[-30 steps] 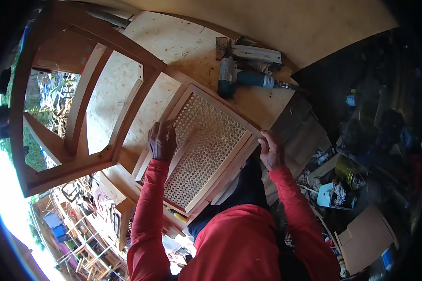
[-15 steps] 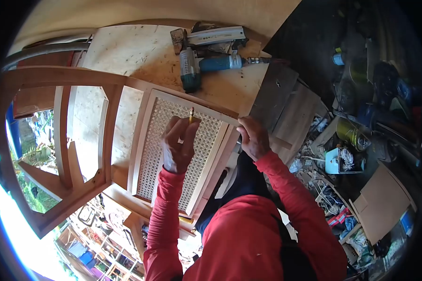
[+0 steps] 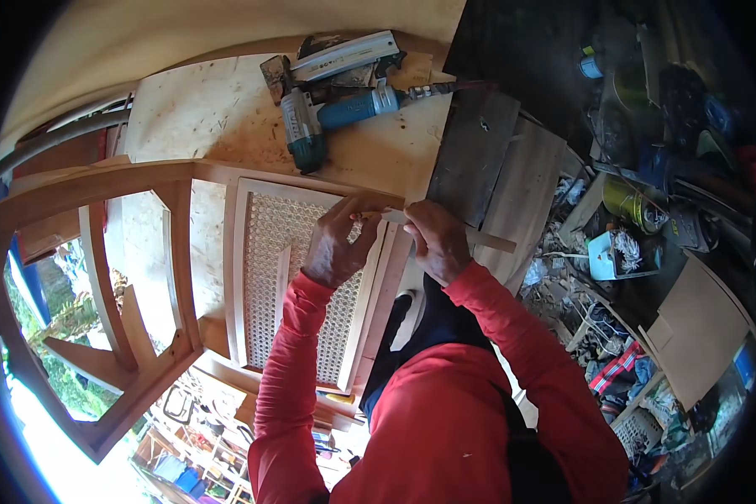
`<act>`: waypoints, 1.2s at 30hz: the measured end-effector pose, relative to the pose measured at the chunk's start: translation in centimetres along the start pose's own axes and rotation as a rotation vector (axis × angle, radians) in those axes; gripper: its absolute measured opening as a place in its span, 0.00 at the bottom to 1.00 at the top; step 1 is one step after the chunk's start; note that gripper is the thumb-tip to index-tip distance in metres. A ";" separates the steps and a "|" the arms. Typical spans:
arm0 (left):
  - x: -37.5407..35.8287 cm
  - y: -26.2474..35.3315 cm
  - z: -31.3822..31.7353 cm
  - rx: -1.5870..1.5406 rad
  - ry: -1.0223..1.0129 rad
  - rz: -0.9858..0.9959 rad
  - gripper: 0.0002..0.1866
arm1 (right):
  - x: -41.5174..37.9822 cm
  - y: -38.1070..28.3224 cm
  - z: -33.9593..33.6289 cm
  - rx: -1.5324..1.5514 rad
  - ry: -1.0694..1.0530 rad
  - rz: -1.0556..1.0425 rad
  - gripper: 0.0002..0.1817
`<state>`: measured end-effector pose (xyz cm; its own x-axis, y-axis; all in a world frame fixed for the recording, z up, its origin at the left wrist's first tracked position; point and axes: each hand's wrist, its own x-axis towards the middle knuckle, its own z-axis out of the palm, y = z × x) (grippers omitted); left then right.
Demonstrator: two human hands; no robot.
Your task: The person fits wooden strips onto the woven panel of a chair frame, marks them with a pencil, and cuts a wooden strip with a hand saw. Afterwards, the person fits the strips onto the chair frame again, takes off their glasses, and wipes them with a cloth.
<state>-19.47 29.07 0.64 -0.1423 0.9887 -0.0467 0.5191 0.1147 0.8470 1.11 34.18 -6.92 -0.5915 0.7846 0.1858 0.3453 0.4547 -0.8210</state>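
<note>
A wooden chair frame lies on the workbench with a woven cane panel [image 3: 265, 227] in it, edged by pale wooden strips. My left hand [image 3: 338, 244] is above the panel, fingers closed on a pencil [image 3: 359, 217] that is mostly hidden by them. Close to its right, my right hand [image 3: 441, 242] pinches the end of a pale wooden strip [image 3: 393, 216] at the panel's upper right corner. The fingertips of both hands nearly meet there. A short light strip [image 3: 283, 273] shows over the cane beside my left wrist.
On the workbench [image 3: 214, 109] behind the panel lie a cordless drill [image 3: 302, 130], a blue power tool [image 3: 353, 109] and a metal-topped tool [image 3: 344, 57]. The chair's open frame [image 3: 88, 223] rises at left. Scraps, a light-blue container [image 3: 603, 256] and cardboard [image 3: 704, 323] fill the right side.
My left hand has moved up and right, bringing the pencil from upright to nearly level beside my right fingertips. The camera view has shifted, and a short strip now shows over the cane.
</note>
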 end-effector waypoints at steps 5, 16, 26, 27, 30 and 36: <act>-0.2 -0.7 0.7 0.024 0.014 0.034 0.11 | 0.1 -0.2 -0.2 0.015 -0.006 0.012 0.18; 0.4 0.6 0.4 0.041 0.002 -0.005 0.09 | 0.3 -0.3 -0.3 0.034 -0.026 0.029 0.18; 0.1 0.3 0.7 0.035 0.028 0.019 0.08 | 0.0 -0.1 -0.3 0.040 -0.104 0.084 0.19; 0.1 0.6 0.5 0.042 0.006 0.008 0.07 | 0.0 -0.1 -0.4 0.038 -0.116 0.086 0.19; -1.4 0.5 0.2 0.021 0.022 0.027 0.05 | -0.1 0.0 -0.3 0.033 -0.069 0.044 0.17; -10.5 3.2 -1.6 -0.116 0.214 -0.072 0.03 | 0.4 -0.7 -3.2 0.051 -0.085 -0.070 0.13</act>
<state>-17.63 18.88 4.63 -0.3571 0.9340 -0.0064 0.4029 0.1602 0.9011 2.93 35.55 -4.56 -0.6729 0.7124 0.1992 0.2648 0.4834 -0.8344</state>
